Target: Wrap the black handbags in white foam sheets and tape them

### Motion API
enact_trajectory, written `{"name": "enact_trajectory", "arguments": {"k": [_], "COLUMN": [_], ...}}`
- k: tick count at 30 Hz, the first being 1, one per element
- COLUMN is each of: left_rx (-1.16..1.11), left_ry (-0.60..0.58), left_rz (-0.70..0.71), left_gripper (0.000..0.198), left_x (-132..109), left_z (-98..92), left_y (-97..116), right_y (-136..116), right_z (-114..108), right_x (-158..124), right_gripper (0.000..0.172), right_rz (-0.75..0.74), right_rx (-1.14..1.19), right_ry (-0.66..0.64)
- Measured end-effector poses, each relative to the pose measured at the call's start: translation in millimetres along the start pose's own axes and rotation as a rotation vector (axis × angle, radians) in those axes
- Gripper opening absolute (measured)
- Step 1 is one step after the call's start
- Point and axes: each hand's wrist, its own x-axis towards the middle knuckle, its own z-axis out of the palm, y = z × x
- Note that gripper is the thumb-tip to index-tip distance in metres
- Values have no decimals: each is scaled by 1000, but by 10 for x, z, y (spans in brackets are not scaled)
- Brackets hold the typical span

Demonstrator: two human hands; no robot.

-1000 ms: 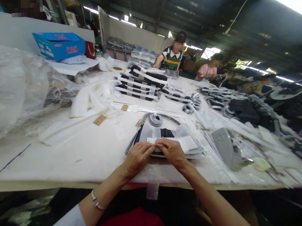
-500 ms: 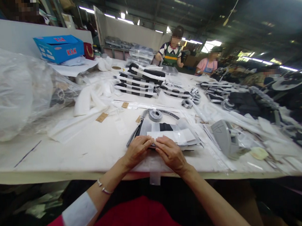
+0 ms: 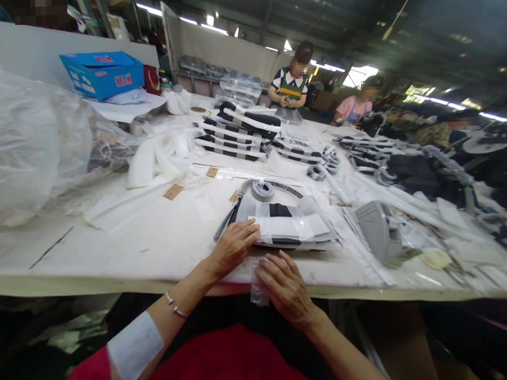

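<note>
My left hand (image 3: 234, 245) lies flat, fingers stretched out, on the near left corner of a clear plastic bag (image 3: 289, 226) that holds a folded black and white item. My right hand (image 3: 284, 286) is lower, at the table's front edge (image 3: 114, 279), with its fingers over a small clear plastic strip (image 3: 258, 290) that hangs over the edge. Whether the fingers pinch the strip is hidden. A coiled grey strap (image 3: 262, 190) lies just beyond the bag.
Stacks of black and white bagged items (image 3: 234, 136) fill the table's middle. A big clear plastic sack (image 3: 28, 144) sits at the left, a blue box (image 3: 102, 74) behind it. A grey moulded piece (image 3: 375, 232) lies at the right. Two other people (image 3: 291, 87) work at the far end.
My right hand has come off the bag and moved back to the table's front edge onto the hanging plastic strip. My left hand stays on the bag, now flatter.
</note>
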Motion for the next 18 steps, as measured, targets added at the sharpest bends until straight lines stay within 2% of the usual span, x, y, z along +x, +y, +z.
{"name": "enact_trajectory", "arguments": {"k": [2,7,12,18], "left_rx": [-16,-52,-44,-56], "left_ry": [-4,-40,-41,-14], "left_rz": [-6,-22,-4,-16], "left_gripper": [28,27,26,28], "left_x": [1,-27,-45,-50], "left_z": [-2,10,37,56], "left_y": [-2,-27,-48,-46], "right_y": [-16,18,126,140], "right_z": [-10,-122,-138,-89], "right_x": [85,349,543,553], "right_gripper": [27,22,21,21], "right_rz": [-26,-2,24,79], "right_rx": [50,54,93,90], "right_ry": [54,169,155,159]}}
